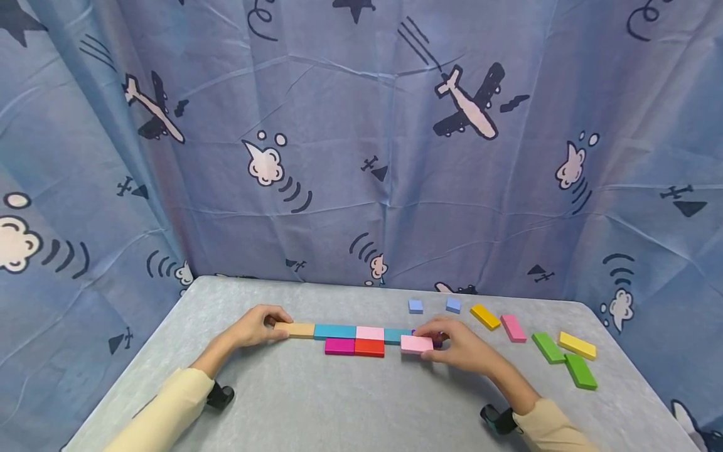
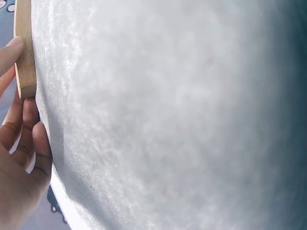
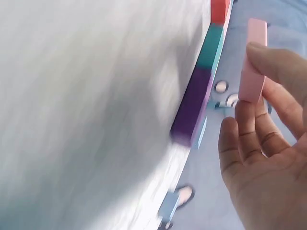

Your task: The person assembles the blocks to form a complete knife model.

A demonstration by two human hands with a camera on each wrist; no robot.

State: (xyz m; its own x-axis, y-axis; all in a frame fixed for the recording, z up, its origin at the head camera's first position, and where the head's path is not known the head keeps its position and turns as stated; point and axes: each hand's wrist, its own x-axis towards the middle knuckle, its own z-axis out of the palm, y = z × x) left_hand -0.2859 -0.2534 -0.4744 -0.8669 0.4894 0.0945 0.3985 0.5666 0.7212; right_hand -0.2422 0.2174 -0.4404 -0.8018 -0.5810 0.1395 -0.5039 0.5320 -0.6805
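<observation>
A row of flat blocks lies across the grey table. At its left end, my left hand (image 1: 255, 326) pinches a tan wooden block (image 1: 300, 330) between thumb and fingers; its grain shows in the left wrist view. Rightward follow a teal block (image 1: 336, 332), a light pink block (image 1: 369, 333), another teal block (image 1: 397, 336) and a purple block (image 3: 193, 105). My right hand (image 1: 464, 346) pinches a second light pink block (image 3: 254, 60), raised above the table and partly covering the purple one in the head view. A magenta block (image 1: 339, 346) and a red block (image 1: 369, 348) touch the row's near side.
Two small blue blocks (image 1: 415, 306) lie behind the row. To the right are an orange block (image 1: 485, 317), a bright pink block (image 1: 513, 328), two green blocks (image 1: 548, 348) and a yellow block (image 1: 577, 345). A patterned blue curtain (image 1: 339, 157) hangs behind the table (image 1: 316, 402).
</observation>
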